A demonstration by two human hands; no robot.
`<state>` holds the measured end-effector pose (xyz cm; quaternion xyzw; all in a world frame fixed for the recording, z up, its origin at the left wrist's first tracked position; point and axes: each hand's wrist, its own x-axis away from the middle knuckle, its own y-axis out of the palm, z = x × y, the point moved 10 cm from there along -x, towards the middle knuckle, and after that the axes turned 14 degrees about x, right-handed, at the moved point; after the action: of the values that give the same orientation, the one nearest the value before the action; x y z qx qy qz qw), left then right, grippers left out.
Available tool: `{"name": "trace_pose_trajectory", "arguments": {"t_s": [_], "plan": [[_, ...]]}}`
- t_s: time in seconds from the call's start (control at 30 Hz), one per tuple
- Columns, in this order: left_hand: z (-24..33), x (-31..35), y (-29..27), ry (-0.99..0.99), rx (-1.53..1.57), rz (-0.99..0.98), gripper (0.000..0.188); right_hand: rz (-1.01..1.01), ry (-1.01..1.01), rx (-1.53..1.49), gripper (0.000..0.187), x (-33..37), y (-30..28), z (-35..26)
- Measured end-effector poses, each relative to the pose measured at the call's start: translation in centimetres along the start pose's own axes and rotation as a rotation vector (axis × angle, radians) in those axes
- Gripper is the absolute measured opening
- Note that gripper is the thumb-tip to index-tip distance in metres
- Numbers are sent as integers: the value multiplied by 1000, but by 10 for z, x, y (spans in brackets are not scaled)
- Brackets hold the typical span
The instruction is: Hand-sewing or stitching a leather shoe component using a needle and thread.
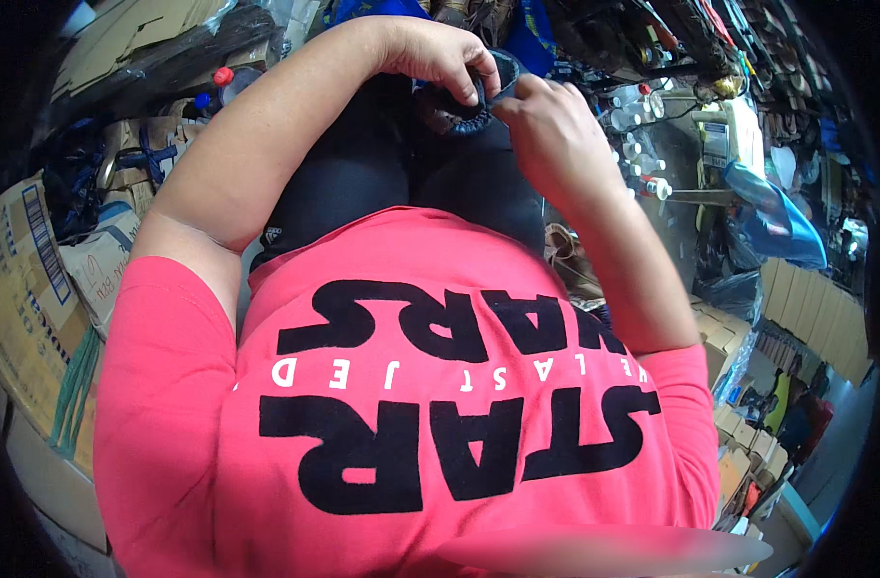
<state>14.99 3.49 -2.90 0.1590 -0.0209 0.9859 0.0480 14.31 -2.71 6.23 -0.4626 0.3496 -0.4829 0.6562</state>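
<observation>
A dark shoe (pixel 452 123) with a grey inner edge sits over my black-clad thighs, at the top of the head view. My left hand (pixel 438 60) curls over its far left side, thumb and fingers closed on the rim. Against the shoe's right edge, my right hand (pixel 559 125) is closed in a pinch, its back turned up. Whatever lies between those fingertips is too small to make out. Part of the shoe is hidden behind the fingers.
On the right stand several plastic bottles (pixel 654 187), a blue plastic sheet (pixel 779 214) and cardboard pieces (pixel 818 313). Cardboard boxes (pixel 37 299) and a green cord bundle (pixel 77 390) lie left. A brown shoe (pixel 567 252) rests beside my right thigh.
</observation>
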Motion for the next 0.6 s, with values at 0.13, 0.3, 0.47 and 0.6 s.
{"name": "trace_pose_trajectory", "arguments": {"t_s": [0.13,0.3,0.47,0.6], "plan": [[-4,-10,-17,51,126,91,39,28,-209,92,13,-19,1,-15],[3,-12,-20,86,-34,133,35,-1,-192,-5,11,-16,20,-2],[3,0,-33,217,-6,263,32,69,23,-268,8,-5,21,26],[20,33,-47,397,-260,647,29,-131,231,-698,14,8,61,50]]}}
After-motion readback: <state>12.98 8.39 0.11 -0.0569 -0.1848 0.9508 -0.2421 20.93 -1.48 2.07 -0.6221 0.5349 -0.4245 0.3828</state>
